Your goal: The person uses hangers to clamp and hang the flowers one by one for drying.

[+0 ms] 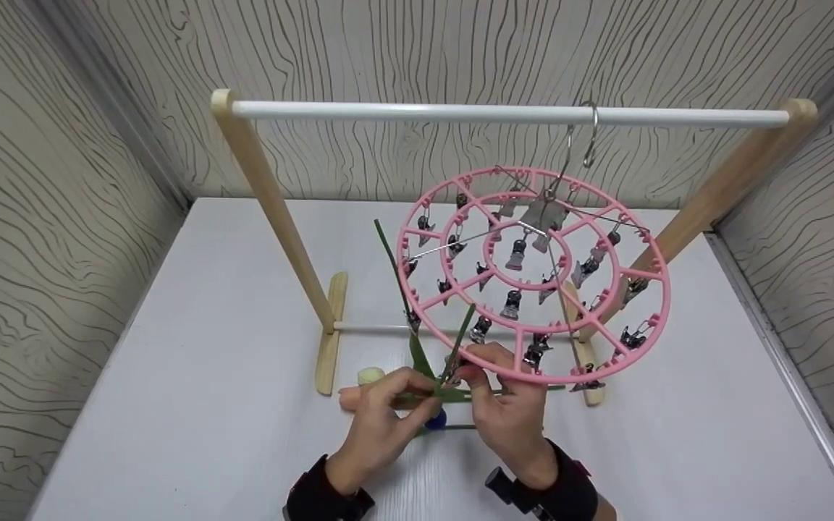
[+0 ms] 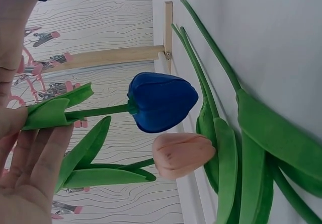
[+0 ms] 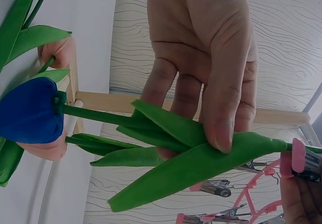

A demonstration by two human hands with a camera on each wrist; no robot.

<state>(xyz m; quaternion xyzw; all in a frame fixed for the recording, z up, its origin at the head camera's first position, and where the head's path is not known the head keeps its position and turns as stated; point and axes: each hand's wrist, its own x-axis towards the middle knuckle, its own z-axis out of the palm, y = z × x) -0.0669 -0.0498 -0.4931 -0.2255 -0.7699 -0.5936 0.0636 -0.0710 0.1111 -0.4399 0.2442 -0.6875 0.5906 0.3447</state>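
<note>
A blue artificial tulip point(image 2: 162, 102) hangs head down in front of me. My left hand point(image 1: 390, 414) pinches it by its green leaves point(image 3: 186, 171), thumb on one side and fingers on the other. My right hand point(image 1: 511, 412) is just beside, at the near rim of a pink round clip hanger point(image 1: 667, 289). Its fingers grip a pink-tipped metal clip point(image 3: 302, 161), which sits across the tulip's stem above the leaves. Behind, a peach tulip point(image 2: 183, 154) hangs head down, its stem point(image 1: 392, 264) rising by the hanger's left rim.
The hanger hooks onto a white rail point(image 1: 402, 111) between wooden posts point(image 1: 268, 210), tilted toward me. Several metal clips point(image 1: 511, 304) dangle from its rings. More tulips lie on the white table point(image 1: 192, 376) under my hands, including a pale bud point(image 1: 371, 375) and a peach one point(image 1: 350, 399).
</note>
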